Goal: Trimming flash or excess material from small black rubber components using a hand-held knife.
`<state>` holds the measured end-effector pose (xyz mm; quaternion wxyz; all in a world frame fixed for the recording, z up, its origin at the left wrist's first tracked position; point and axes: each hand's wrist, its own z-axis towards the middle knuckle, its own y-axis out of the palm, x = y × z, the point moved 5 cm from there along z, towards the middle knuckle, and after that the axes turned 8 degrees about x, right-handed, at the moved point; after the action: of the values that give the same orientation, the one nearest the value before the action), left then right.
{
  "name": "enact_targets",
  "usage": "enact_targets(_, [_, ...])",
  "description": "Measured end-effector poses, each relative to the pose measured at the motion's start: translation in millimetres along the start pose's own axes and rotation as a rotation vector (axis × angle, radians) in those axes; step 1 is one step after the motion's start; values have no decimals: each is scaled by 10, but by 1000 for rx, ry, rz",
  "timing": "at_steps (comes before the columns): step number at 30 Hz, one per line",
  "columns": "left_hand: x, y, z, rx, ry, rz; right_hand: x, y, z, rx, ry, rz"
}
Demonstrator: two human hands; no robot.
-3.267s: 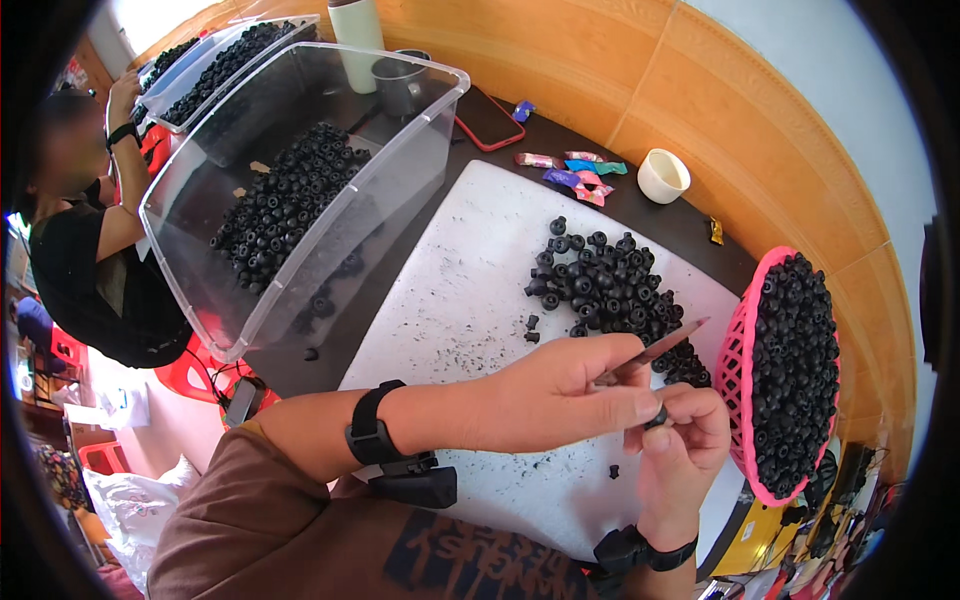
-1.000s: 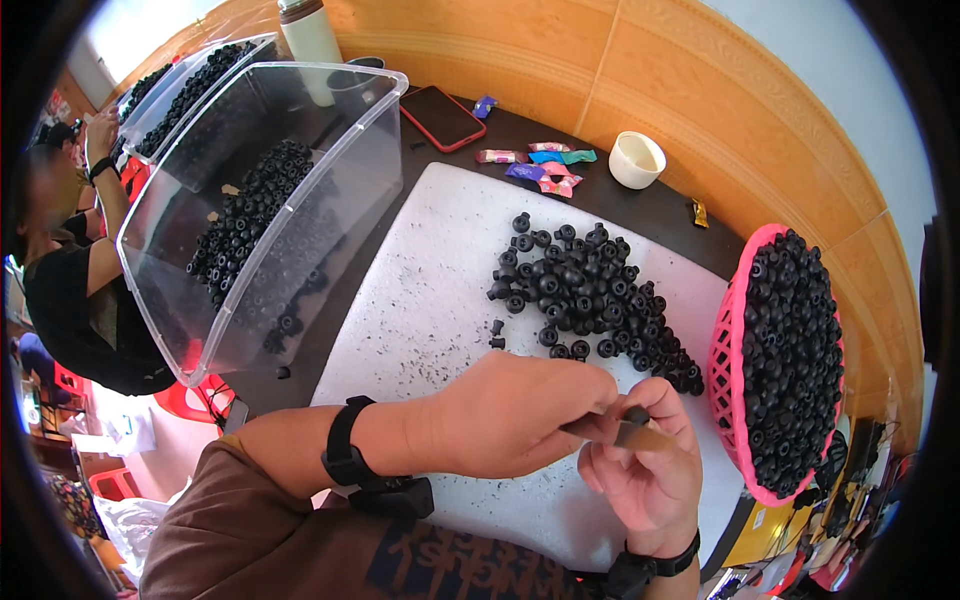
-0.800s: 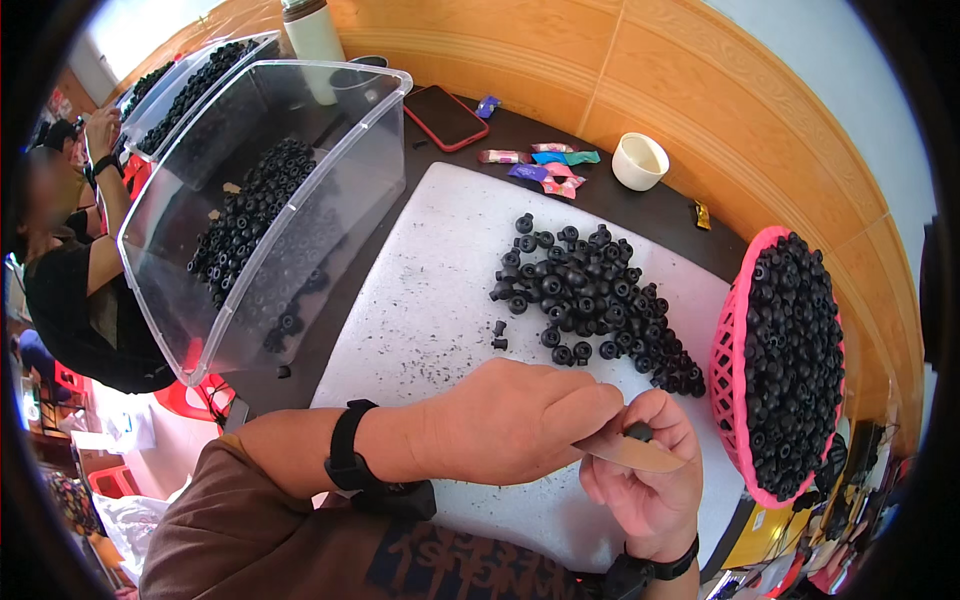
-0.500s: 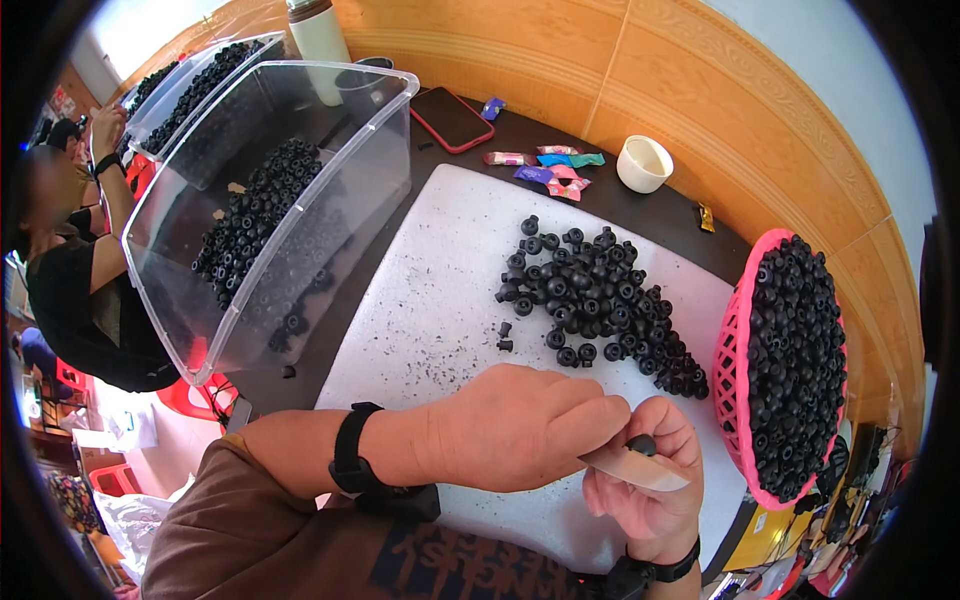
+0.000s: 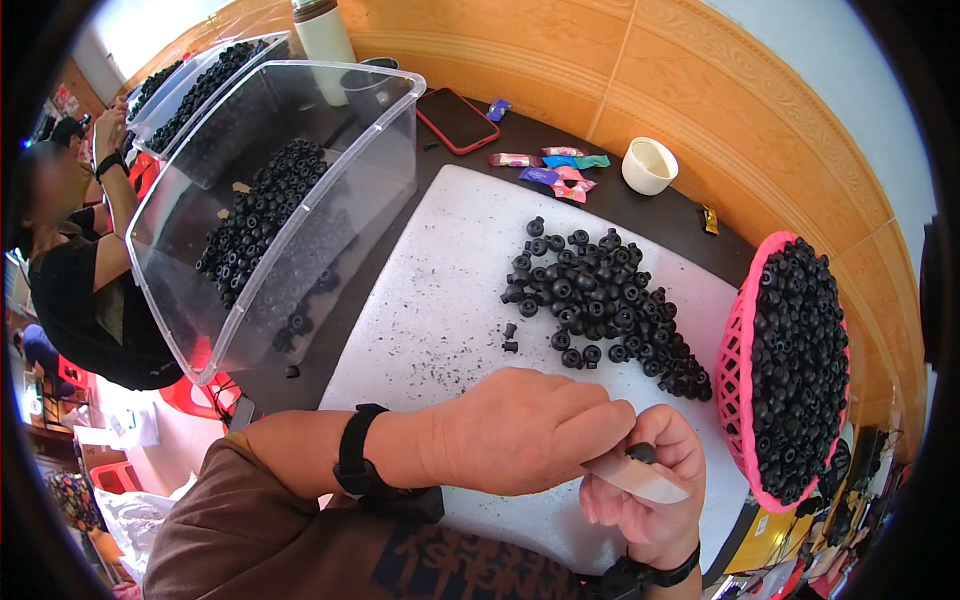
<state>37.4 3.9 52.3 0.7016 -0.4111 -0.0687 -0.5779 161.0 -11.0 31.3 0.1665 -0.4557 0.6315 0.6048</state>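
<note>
Closed in a fist, my left hand [image 5: 530, 430] grips a knife whose pale blade [image 5: 645, 480] sticks out to the right; its handle is hidden in the fist. My right hand [image 5: 665, 485] pinches a small black rubber-like part [image 5: 643, 453] between thumb and fingers. The blade lies against this part, across the right palm. Beyond both hands, a pile of black round knobbed parts [image 5: 595, 300] rests on a white foam board [image 5: 400, 300]. Two small black bits [image 5: 510, 338] lie apart from the pile, and dark crumbs are scattered to the left.
At right stands a pink basket [image 5: 738, 370] heaped with black parts. A clear plastic bin [image 5: 270, 270] at left holds more. Behind the board are a phone [image 5: 457, 120], wrapped sweets [image 5: 560, 172], a white cup [image 5: 650, 166] and a bottle [image 5: 327, 55]. A co-worker [image 5: 90, 280] sits far left.
The whole view has shifted slightly, so everything sits a little further right. My hands keep nearly the same hold, with the blade still against the black part.
</note>
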Motion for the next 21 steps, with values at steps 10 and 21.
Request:
enact_targets(10, [-385,128,-54,-204,-423,167,-23,327,-263,-391,-30,-203])
enact_targets(21, [-240,-45,-48,101,-547,-400,-34,59,-21,-73,-2,142])
